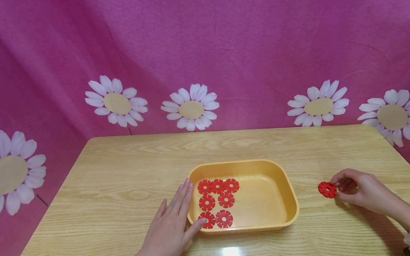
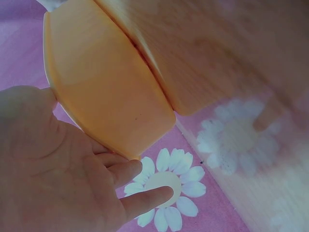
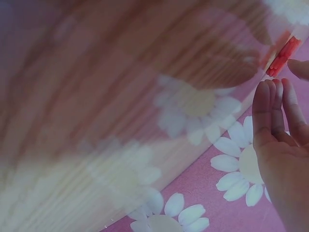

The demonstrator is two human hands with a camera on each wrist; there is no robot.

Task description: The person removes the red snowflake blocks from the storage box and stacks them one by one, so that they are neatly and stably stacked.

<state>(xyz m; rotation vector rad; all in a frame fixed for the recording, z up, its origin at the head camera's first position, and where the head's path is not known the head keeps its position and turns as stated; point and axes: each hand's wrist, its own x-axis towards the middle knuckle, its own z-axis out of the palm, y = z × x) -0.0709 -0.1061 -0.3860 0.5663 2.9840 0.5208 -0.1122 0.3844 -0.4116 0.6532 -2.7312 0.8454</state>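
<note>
Red notched disc (image 1: pixel 327 189) is pinched by its rim in the right hand (image 1: pixel 361 191), thumb on one side, curved fingers (image 1: pixel 344 173) on the other, out between the yellow tray (image 1: pixel 258 201) and the right edge of the desk (image 1: pixel 121 185). Can't tell if it's touching the wood. Left hand (image 1: pixel 168 230) isn't gripping anything: fingers pretty straight along the tray's left edge, thumb reaching over the front left corner. Inside, seven more red discs (image 1: pixel 226 199) lie in three rows, bunched toward the left edge. Behind the desk's far edge, purple flowered cloth (image 1: pixel 233 38).

My read: it's the carrying step of moving discs singly, direction unclear. If this one's bound for the tray, the next move calls for holding that pinch and clearing the right rim.

Left wrist cam gets the tray's outer wall, which the head view misses. Right wrist cam catches the disc edge-on; the head view shows its face. Only the head view shows the tray's contents.
</note>
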